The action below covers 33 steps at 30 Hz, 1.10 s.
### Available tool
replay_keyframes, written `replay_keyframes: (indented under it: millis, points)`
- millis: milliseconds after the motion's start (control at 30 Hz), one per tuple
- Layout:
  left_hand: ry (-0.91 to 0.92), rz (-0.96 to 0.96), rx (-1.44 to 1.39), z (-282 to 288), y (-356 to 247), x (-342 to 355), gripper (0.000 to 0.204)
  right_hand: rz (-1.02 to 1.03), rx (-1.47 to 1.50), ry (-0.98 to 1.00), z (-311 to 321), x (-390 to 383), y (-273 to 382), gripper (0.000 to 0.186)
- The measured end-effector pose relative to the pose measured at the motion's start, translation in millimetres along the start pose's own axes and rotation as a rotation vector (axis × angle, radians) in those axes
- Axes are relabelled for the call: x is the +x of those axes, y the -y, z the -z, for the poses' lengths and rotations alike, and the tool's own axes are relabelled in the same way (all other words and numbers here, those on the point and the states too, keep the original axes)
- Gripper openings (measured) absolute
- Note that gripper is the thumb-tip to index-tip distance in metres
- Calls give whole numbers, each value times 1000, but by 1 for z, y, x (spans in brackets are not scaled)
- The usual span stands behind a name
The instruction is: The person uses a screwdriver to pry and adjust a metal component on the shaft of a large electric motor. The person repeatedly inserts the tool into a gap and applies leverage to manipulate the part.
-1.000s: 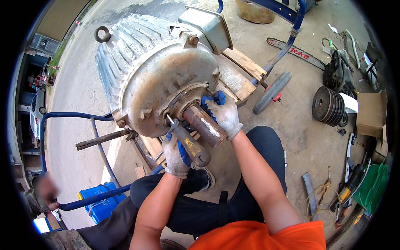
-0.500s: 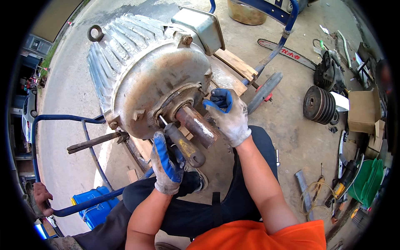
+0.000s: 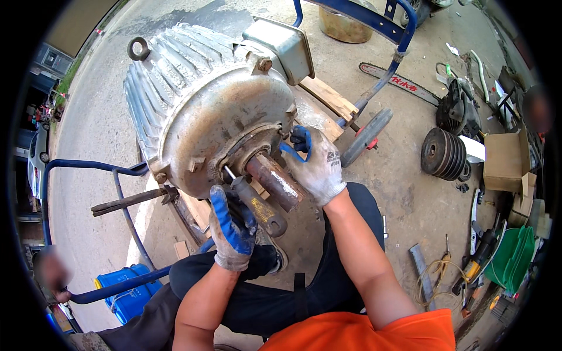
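Note:
A large grey electric motor [image 3: 225, 120] with a ribbed housing stands in front of me, its rusty shaft [image 3: 274, 181] pointing toward me. A screwdriver [image 3: 260, 207] with a dark, worn handle has its blade in a gap at the hub, left of the shaft. Close beside that handle, my left hand [image 3: 231, 228], in a white and blue glove, is open with fingers stretched upward. My gloved right hand [image 3: 319, 164] is right of the shaft, fingers curled inward near a small bolt [image 3: 285, 133] on the hub's rim. Whatever its fingertips grip is too small to make out.
Blue tubular cart rails [image 3: 120, 295] and a wheel [image 3: 367, 137] flank the motor, which rests on wooden boards [image 3: 328, 96]. On the right lie a chainsaw [image 3: 404, 85], a grooved pulley [image 3: 444, 153], a cardboard box [image 3: 504, 161] and several tools. Another person is at the lower left.
My right hand has shifted slightly left and its fingers are near the bolt. The left hand and screwdriver stay nearly in place. The view has moved slightly.

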State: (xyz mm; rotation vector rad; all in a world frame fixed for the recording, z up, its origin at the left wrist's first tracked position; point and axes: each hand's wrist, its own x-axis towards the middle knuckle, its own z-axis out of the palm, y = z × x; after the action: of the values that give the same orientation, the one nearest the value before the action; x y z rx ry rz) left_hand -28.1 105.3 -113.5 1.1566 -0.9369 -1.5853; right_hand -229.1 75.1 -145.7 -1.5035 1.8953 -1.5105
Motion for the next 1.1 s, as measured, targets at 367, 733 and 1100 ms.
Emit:
replay_keyframes:
  millis: [367, 733, 1100]
  points:
    - [-1, 47, -35, -28, -36, -7, 35, 13, -33, 36, -4, 2, -3, 30]
    - [41, -57, 98, -25, -32, -6, 37, 34, -71, -1, -5, 3, -1, 30]
    - [31, -76, 165, -26, -30, -8, 39, 130, -74, -41, -3, 7, 2, 24]
